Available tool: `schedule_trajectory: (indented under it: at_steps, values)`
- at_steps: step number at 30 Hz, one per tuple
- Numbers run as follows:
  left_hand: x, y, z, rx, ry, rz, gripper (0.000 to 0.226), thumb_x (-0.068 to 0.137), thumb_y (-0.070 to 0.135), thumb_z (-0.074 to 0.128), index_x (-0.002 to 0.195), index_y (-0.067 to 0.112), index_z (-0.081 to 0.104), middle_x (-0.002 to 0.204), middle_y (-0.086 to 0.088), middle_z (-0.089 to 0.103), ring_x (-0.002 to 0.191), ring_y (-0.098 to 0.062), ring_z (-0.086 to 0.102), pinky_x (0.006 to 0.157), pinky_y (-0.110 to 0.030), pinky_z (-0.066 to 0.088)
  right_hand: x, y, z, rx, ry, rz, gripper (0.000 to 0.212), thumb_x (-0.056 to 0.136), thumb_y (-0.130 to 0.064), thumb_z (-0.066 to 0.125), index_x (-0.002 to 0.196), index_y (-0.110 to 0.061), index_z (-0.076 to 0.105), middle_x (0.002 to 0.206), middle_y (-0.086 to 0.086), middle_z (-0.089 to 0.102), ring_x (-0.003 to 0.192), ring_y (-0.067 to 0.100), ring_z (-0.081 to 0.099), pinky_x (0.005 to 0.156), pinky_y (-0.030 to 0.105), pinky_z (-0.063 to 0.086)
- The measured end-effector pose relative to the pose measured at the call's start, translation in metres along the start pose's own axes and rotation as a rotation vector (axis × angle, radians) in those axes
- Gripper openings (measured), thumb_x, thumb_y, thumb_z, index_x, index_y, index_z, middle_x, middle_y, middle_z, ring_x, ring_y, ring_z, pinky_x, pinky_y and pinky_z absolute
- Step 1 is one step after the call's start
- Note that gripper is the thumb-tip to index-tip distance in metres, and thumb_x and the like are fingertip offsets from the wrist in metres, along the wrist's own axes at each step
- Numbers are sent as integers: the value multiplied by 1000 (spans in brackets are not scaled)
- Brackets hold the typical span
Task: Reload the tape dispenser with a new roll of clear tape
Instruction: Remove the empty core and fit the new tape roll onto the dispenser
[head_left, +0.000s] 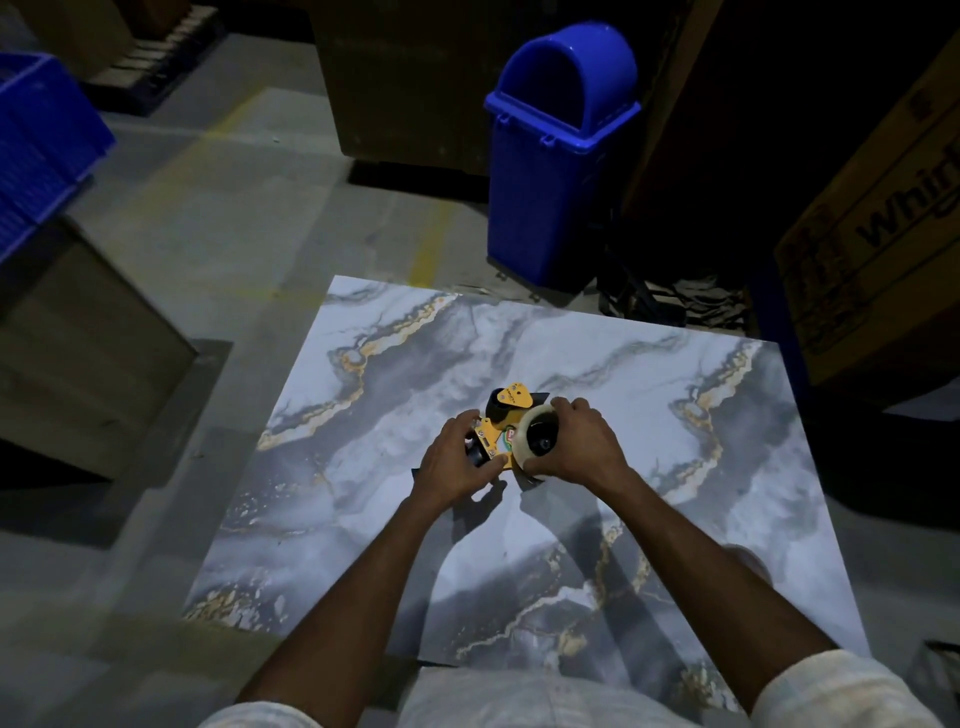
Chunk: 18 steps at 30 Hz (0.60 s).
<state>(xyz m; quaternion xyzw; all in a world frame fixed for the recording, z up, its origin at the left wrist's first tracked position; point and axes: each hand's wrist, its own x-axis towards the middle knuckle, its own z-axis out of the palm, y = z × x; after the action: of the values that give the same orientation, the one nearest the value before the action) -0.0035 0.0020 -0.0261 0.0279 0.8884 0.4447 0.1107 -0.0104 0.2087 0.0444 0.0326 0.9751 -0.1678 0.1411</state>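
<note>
Over the marbled counter (675, 467), the left hand (452, 462) clamped the yellow tape dispenser (498, 426) while the right hand (582, 441) cupped the clear tape roll (537, 436) at its hub. Seating appeared underway; next, threading the tape's end forward.

A blue bin (558, 156) stands beyond the marbled tabletop (649, 467); blue crate (36, 145) left, cardboard box (878, 249) right
</note>
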Motion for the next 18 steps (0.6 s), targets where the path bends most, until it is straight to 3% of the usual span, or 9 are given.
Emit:
schedule_trajectory:
  at_steps: [9, 14, 18]
  values:
    - [2, -1, 2, 11, 5, -7, 82, 75, 52, 80, 145, 29, 44, 139, 2, 55, 110, -20, 63, 89, -40, 55, 15, -1, 1, -30, -60, -17, 99, 43, -65, 79, 124, -14, 53, 115, 10, 61, 104, 29, 59, 81, 36, 53]
    - [1, -2, 2, 4, 8, -10, 82, 75, 52, 81, 145, 31, 43, 139, 3, 55, 109, -18, 63, 88, -38, 55, 22, 4, 0, -39, -108, -45, 96, 49, -50, 91, 129, -13, 53, 117, 8, 64, 104, 27, 62, 77, 29, 47]
    - [-2, -3, 2, -17, 7, -17, 80, 75, 50, 82, 143, 34, 44, 138, 6, 55, 111, -16, 62, 91, -37, 54, 22, 3, 9, -53, -132, -44, 94, 48, -51, 91, 128, -14, 57, 116, 8, 67, 103, 26, 63, 81, 32, 51]
